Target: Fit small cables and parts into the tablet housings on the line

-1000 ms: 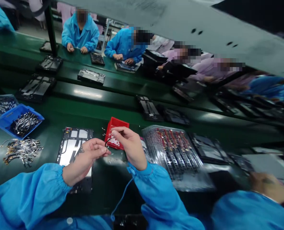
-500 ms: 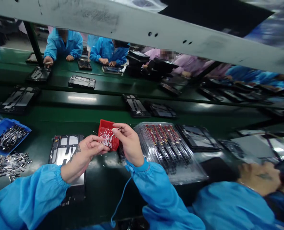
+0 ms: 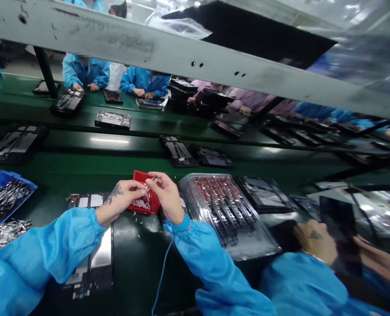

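both hands meet over a small red tray (image 3: 148, 202) that sits on the green bench (image 3: 83, 166); the left hand (image 3: 124, 197) has its fingertips pinched together at the tray's near-left edge, and the right hand (image 3: 164, 195) is pinched too, thumb and forefinger closed on something too small and thin to make out; the two hands are almost touching above the tray; the tray holds a heap of tiny white parts, and a few more lie scattered on the bench just in front of it; a dark device frame (image 3: 92, 263) lies flat under the left forearm; a clear blister pack of red and black components (image 3: 221, 210) lies just to the right of the right hand; a blue bin of metal pieces (image 3: 4, 195) stands well off to the left; another person's hand (image 3: 315, 241) rests farther right.
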`<action>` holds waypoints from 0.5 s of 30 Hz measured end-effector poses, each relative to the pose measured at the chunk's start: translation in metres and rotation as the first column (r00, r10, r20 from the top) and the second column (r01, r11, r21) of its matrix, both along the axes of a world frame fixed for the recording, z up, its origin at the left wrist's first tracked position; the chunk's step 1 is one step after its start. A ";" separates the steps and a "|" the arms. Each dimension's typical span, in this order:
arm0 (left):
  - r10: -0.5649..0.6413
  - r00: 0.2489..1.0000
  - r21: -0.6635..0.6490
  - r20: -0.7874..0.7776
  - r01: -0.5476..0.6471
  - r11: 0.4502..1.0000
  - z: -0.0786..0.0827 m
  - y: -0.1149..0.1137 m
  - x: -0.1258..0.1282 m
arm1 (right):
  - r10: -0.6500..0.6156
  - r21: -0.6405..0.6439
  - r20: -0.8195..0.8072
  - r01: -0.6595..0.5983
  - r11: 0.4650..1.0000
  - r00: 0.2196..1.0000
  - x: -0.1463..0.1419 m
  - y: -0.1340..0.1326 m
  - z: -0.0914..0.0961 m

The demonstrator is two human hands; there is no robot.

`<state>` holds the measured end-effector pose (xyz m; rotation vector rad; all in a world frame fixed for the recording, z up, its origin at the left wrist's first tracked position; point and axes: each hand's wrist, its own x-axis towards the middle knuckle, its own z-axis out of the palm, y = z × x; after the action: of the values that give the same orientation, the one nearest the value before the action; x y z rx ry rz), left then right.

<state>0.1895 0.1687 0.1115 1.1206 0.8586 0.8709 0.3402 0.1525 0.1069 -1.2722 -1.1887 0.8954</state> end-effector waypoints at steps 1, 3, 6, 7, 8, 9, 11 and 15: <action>0.012 1.000 0.006 -0.017 -0.012 1.000 -0.002 0.003 0.000 | -0.061 0.052 0.067 0.058 0.997 0.996 0.002 0.001 -0.003; 0.037 0.998 0.024 -0.059 -0.036 0.999 -0.006 0.008 0.000 | -0.201 0.215 0.279 0.142 0.966 0.939 0.006 -0.001 -0.007; 0.065 0.991 0.064 -0.114 -0.058 0.996 -0.011 0.012 0.000 | -0.296 0.432 0.660 -0.027 0.902 0.691 0.007 -0.010 -0.011; 0.070 0.989 0.080 -0.130 -0.060 0.995 -0.012 0.013 0.000 | -0.309 0.457 0.744 -0.112 0.883 0.593 0.006 -0.012 -0.012; 0.077 0.986 0.097 -0.150 -0.063 0.993 -0.012 0.014 0.000 | -0.326 0.468 0.796 -0.176 0.866 0.511 0.004 -0.014 -0.014; 0.088 0.980 0.119 -0.176 -0.068 0.991 -0.013 0.014 0.000 | -0.339 0.469 0.826 -0.216 0.856 0.451 0.002 -0.015 -0.015; 0.112 0.965 0.168 -0.235 -0.073 0.983 -0.014 0.015 -0.001 | -0.310 0.427 0.868 -0.264 0.865 0.388 0.000 -0.014 -0.017; 0.124 0.944 0.222 -0.306 -0.056 0.974 -0.019 0.016 -0.006 | -0.118 0.237 0.900 -0.244 0.940 0.420 0.005 -0.005 -0.017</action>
<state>0.1838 0.1851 0.0920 1.4427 1.1095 0.8848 0.3457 0.1476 0.0897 -1.4463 -2.1607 -0.1074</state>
